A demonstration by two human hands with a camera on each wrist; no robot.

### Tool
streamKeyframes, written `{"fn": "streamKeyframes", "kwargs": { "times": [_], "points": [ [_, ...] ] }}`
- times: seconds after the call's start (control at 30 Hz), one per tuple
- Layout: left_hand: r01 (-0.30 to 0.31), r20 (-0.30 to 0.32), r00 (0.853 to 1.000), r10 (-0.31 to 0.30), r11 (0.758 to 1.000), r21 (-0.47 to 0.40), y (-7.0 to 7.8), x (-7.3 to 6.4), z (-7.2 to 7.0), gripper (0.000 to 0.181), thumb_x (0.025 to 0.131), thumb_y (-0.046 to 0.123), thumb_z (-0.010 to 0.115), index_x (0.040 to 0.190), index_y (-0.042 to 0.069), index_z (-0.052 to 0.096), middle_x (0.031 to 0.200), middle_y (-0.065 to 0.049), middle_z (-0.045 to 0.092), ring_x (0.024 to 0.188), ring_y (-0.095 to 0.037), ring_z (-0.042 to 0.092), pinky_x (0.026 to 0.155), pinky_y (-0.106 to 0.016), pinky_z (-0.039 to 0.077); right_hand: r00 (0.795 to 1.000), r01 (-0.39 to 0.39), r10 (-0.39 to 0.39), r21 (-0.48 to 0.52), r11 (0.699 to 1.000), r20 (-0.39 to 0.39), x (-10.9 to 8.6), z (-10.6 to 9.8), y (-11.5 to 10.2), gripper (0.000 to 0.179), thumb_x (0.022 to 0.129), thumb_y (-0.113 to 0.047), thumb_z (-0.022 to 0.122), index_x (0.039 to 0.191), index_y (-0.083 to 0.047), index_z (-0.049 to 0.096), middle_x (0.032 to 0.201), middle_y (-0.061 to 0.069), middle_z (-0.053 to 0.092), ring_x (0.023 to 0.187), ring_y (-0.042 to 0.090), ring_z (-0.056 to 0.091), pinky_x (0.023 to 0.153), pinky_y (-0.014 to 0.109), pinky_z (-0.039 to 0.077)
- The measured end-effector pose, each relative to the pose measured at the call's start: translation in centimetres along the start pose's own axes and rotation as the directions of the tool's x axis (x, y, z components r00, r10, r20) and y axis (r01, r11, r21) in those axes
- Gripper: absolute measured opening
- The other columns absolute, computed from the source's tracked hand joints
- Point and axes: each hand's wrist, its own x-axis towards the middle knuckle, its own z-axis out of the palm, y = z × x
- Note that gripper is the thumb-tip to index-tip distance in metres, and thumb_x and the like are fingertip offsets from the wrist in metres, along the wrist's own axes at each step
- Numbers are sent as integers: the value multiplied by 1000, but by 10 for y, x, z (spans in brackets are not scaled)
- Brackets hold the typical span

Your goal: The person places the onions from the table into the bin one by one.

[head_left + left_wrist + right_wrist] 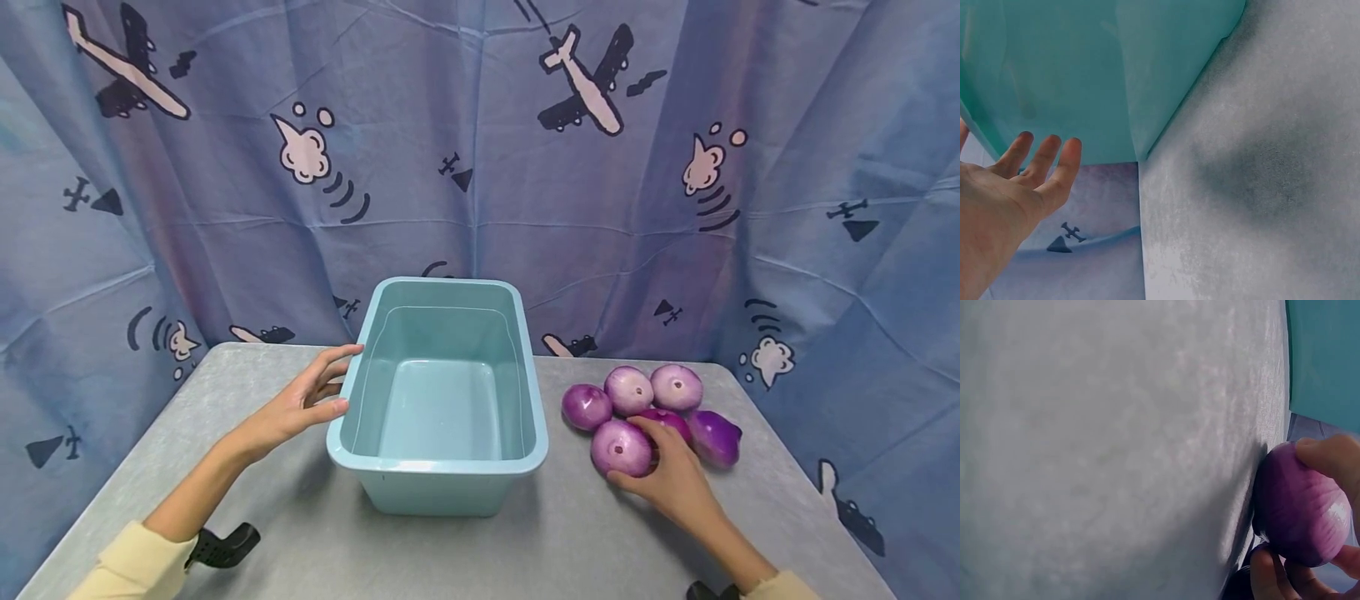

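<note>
A light blue plastic tub stands in the middle of the table. At its left rim is my left hand, its fingers spread and fairly straight; in the left wrist view these fingers overlap the tub's outer wall. To the right of the tub, my right hand holds the nearest purple onion between thumb and fingers. That onion shows low over the table in the right wrist view. Several more purple onions lie bunched behind and beside it, one partly hidden by my right hand.
Grey tabletop lies in front of the tub and onions. A blue curtain printed with aeroplanes hangs behind the table's back edge. Inside the tub, the bare bottom shows.
</note>
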Motion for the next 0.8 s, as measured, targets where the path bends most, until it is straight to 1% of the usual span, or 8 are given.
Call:
{"fn": "streamKeyframes", "kwargs": {
  "times": [0.13,0.2,0.33,0.37,0.47,0.6,0.7,0.8],
  "points": [
    [-2,-2,1000,2,1000,4,0,0,0,68,102,15,56,161,17,22,156,-26,31,134,-47,42,100,-62,41,1000,14,-14,9,1000,-12,0,1,3,80,61,-20,99,127,2,60,121,22,63,110,41,59,90,56,44],
    [0,-3,1000,0,1000,6,0,0,0,68,102,15,56,161,17,22,156,-25,31,134,-47,42,100,-61,41,1000,12,-12,10,1000,-8,0,1,5,80,61,-21,99,127,2,60,122,21,63,110,39,59,90,49,45],
    [13,-7,1000,-12,1000,9,1,0,0,68,102,17,56,161,18,23,156,-25,30,135,-49,41,100,-61,42,1000,7,-7,15,1000,16,0,-3,7,81,63,-23,99,129,1,60,122,19,63,108,35,60,90,26,43],
    [12,-7,1000,-12,1000,8,1,0,0,68,102,17,57,161,18,23,157,-25,30,135,-49,40,100,-62,41,1000,6,-7,16,1000,23,1,-5,7,80,63,-24,99,129,1,60,122,18,63,108,34,60,89,20,41],
    [17,-11,1000,-17,1000,5,1,0,0,68,102,18,57,161,18,23,157,-25,29,135,-51,38,100,-63,41,998,13,-16,41,999,60,4,-12,9,81,65,-26,99,131,-2,59,122,15,63,104,30,62,87,9,39],
    [25,-20,999,-25,1000,4,0,0,-1,67,102,19,57,161,18,25,157,-23,29,136,-50,38,101,-63,40,991,23,-36,98,995,125,11,-23,12,82,68,-26,98,135,-4,57,125,13,62,99,26,63,82,13,47],
    [25,-33,999,-25,1000,-1,0,2,-2,65,102,18,57,159,18,27,157,-21,31,136,-47,39,101,-62,41,984,13,-42,164,986,176,16,-31,15,82,71,-24,96,139,-5,55,129,14,61,101,18,64,80,17,51],
    [23,-45,999,-23,1000,-1,-1,4,-2,63,102,18,58,158,18,30,156,-19,33,136,-45,40,100,-59,41,976,-9,-46,249,968,215,22,-39,19,80,75,-17,94,143,-6,52,135,15,57,107,8,63,81,19,52]
  ]
}}
